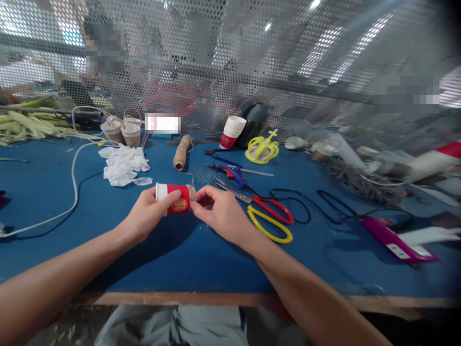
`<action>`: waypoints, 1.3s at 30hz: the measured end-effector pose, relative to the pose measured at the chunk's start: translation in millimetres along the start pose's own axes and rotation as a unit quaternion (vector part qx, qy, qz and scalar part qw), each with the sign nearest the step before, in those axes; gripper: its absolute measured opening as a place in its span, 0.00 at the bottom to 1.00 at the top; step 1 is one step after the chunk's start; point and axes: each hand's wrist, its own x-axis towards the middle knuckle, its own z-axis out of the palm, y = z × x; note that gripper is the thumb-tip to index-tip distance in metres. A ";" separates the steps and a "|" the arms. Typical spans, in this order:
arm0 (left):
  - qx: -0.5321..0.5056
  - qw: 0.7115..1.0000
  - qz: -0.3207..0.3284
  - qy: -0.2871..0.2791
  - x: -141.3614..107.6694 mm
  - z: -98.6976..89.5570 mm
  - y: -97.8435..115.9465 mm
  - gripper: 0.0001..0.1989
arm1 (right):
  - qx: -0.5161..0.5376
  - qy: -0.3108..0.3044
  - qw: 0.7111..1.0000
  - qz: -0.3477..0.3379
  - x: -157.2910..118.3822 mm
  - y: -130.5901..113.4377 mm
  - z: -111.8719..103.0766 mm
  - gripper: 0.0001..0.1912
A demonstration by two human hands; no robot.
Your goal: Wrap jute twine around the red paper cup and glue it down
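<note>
My left hand [146, 213] grips a red and white paper cup [183, 198] that lies on its side, its white rim toward the left. Brown twine [190, 193] is wound around the cup's base end. With thumb and forefinger pinched at that end, my right hand [219, 210] touches the twine. A strand runs back from there toward a spool of twine [182, 153]. Just right of my right hand lie large scissors [257, 202] with one red and one yellow handle. Beyond them is a blue glue gun [230, 173].
White gloves [126, 163] lie at left, near two twine-wrapped cups [130, 132]. Stacked paper cups [232, 132] and a yellow crown-shaped piece [262, 148] stand at the back. Cables, grey cord [370, 180] and a purple packet [398, 240] occupy the right. A perforated metal screen [201, 57] rises behind the blue table.
</note>
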 end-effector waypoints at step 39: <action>0.057 0.995 -0.049 -0.069 5.8 -6.9 -7.1 0.14 | -0.033 0.005 0.997 -0.074 20.0 11.4 -28.2 0.13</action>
